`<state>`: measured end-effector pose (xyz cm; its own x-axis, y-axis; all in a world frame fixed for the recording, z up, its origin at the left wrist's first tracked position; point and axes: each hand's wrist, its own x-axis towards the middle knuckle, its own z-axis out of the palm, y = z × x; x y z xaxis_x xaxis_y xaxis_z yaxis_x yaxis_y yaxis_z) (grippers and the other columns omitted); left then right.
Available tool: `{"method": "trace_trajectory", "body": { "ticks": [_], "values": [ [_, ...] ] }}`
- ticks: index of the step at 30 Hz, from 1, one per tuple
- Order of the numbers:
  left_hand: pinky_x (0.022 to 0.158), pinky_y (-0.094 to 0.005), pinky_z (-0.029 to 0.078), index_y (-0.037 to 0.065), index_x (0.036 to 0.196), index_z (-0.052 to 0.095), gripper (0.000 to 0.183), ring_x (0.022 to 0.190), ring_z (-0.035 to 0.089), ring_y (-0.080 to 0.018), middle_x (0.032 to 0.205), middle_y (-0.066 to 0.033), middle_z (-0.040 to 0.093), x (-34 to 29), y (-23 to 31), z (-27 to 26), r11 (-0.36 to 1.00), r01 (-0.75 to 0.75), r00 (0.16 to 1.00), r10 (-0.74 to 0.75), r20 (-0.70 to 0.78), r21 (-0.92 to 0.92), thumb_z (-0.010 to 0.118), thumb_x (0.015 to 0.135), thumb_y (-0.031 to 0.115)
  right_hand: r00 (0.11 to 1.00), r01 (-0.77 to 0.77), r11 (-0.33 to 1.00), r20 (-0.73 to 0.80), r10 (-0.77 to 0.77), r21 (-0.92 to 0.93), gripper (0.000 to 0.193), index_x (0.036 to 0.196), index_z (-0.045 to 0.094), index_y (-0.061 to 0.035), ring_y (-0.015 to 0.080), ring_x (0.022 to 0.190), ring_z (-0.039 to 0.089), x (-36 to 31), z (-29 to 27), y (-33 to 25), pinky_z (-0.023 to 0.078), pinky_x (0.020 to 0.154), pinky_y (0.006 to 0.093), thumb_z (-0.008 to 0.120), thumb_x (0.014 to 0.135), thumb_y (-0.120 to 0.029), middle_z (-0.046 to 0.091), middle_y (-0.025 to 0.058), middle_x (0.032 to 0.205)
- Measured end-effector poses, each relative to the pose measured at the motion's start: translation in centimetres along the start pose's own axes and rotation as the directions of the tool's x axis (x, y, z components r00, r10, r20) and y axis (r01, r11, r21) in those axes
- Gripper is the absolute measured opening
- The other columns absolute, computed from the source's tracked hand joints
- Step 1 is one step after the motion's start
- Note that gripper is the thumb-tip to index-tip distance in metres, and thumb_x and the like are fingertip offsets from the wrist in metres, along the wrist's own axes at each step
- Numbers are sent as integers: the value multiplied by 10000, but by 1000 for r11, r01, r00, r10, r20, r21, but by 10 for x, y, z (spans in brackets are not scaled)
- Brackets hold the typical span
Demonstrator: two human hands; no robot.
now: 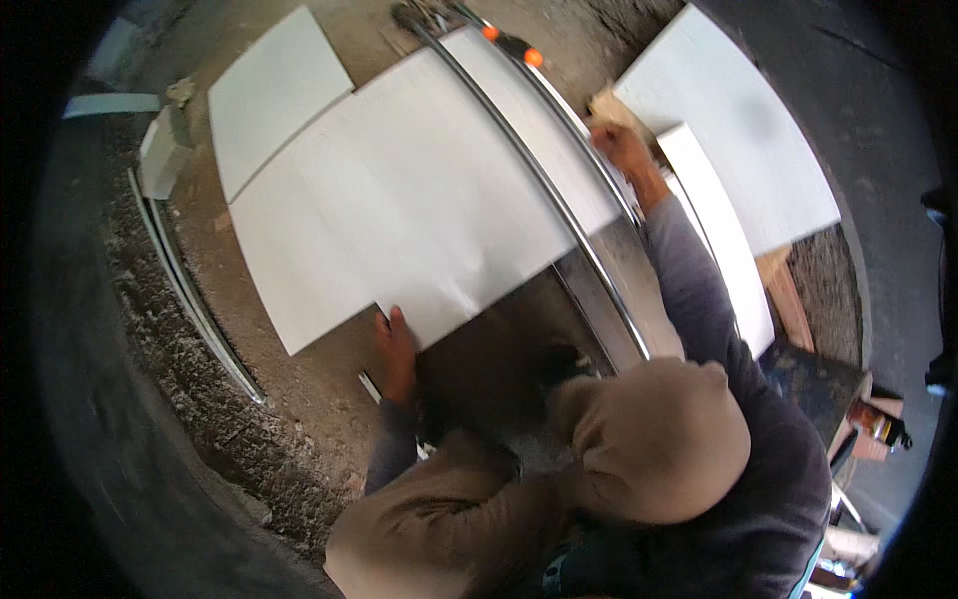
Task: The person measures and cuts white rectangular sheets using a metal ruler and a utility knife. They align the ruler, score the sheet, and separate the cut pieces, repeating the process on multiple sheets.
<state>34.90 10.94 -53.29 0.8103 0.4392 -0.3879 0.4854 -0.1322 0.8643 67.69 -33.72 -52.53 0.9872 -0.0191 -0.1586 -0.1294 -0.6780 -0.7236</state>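
A large white tile point(389, 190) with a notched near edge lies across what looks like a tile cutter with two chrome rails point(544, 185). My left hand point(397, 359) touches the notch with its fingers stretched out. Beyond the rails, at the tile's right side, my right hand point(631, 160) is closed with curled fingers around the edge by the outer rail; its fingertips are partly hidden. A black part with two orange knobs point(533, 58) sits towards the far end of that rail.
Another white tile piece point(274, 95) adjoins at the far left. At right lie a big white tile point(738, 130) and a narrow white strip point(714, 220), with wood pieces point(788, 299) beside them. A metal strip point(195, 290) lies on the rough ground at left. My knee point(664, 439) is close to the rails.
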Motion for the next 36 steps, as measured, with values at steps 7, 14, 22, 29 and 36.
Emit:
{"method": "trace_trajectory", "body": {
  "ticks": [7, 14, 22, 29, 36],
  "values": [
    [946, -427, 451, -60, 1256, 530, 538, 1022, 573, -266, 1161, -182, 623, -9, 14, 3, 994, 112, 994, -112, 9, -16, 454, 1077, 441, 989, -93, 995, 108, 97, -41, 201, 1031, 708, -75, 196, 945, 626, 3, -7, -9, 492, 872, 371, 764, 935, -242, 715, 46, 996],
    [894, -404, 463, -48, 1182, 548, 503, 974, 560, -225, 1073, -151, 632, -20, 25, -6, 979, 21, 997, -37, 74, 204, 479, 1077, 439, 982, -110, 993, 150, 115, -41, 269, 1021, 677, -41, 202, 859, 616, -3, -18, -8, 511, 792, 409, 733, 926, -287, 704, 96, 941],
    [775, -391, 453, -17, 999, 562, 410, 850, 527, -182, 898, -105, 593, -68, -14, -5, 994, 104, 992, -106, 61, 41, 541, 1047, 391, 896, -95, 993, 429, 117, -71, 201, 1033, 654, -44, 170, 713, 586, -35, -50, 17, 494, 599, 354, 684, 959, -228, 627, 33, 848],
    [770, -372, 454, -4, 970, 565, 359, 840, 524, -166, 879, -90, 580, -93, -22, -9, 990, 90, 996, -93, 17, 105, 566, 1038, 348, 839, -107, 984, 519, 165, -141, 232, 1060, 631, -30, 177, 712, 603, -49, -65, 8, 516, 597, 351, 680, 969, -237, 621, 63, 850],
    [776, -370, 454, -12, 973, 565, 355, 846, 529, -167, 884, -93, 585, -92, -21, -5, 992, 105, 994, -105, -2, 66, 555, 1043, 336, 913, -13, 973, 394, 106, -232, 367, 1013, 644, -23, 256, 752, 623, -54, -51, 6, 519, 679, 424, 658, 974, -387, 670, 112, 870]
  ]
}}
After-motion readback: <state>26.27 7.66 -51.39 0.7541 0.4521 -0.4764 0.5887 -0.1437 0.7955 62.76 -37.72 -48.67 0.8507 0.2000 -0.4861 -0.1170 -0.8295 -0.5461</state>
